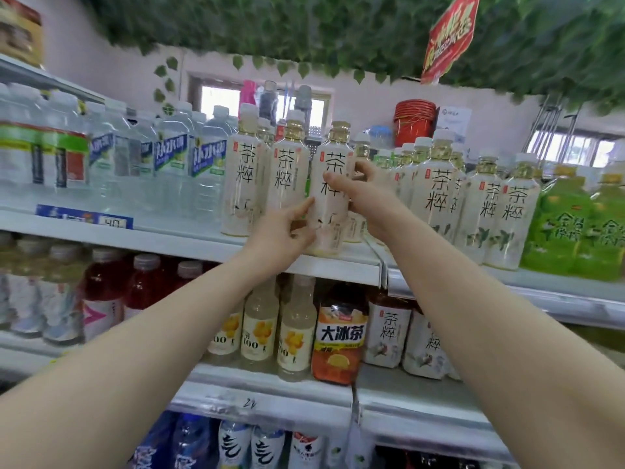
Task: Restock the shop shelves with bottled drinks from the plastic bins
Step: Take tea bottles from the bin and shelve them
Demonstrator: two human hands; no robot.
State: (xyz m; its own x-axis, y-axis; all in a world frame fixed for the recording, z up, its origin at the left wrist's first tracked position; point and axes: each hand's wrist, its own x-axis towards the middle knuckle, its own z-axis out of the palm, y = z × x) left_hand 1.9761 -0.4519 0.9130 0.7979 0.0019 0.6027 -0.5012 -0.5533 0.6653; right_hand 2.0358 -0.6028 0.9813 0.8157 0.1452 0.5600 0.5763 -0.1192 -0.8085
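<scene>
A cream-labelled tea bottle (329, 194) with a gold cap stands at the front edge of the upper shelf (189, 243). My left hand (282, 233) touches its lower left side, fingers partly extended. My right hand (365, 194) grips its right side, thumb across the label and fingers curled behind. Two matching tea bottles (267, 177) stand just left of it. More of the same tea, with green leaf prints (473, 204), fill the shelf to the right. No plastic bin is in view.
Water bottles (142, 164) crowd the upper shelf's left part, green drink packs (575, 228) its right end. The shelf below holds red drinks (118, 292), yellow-labelled bottles (260, 330), an orange iced-tea bottle (338, 336) and more tea. Fake ivy hangs overhead.
</scene>
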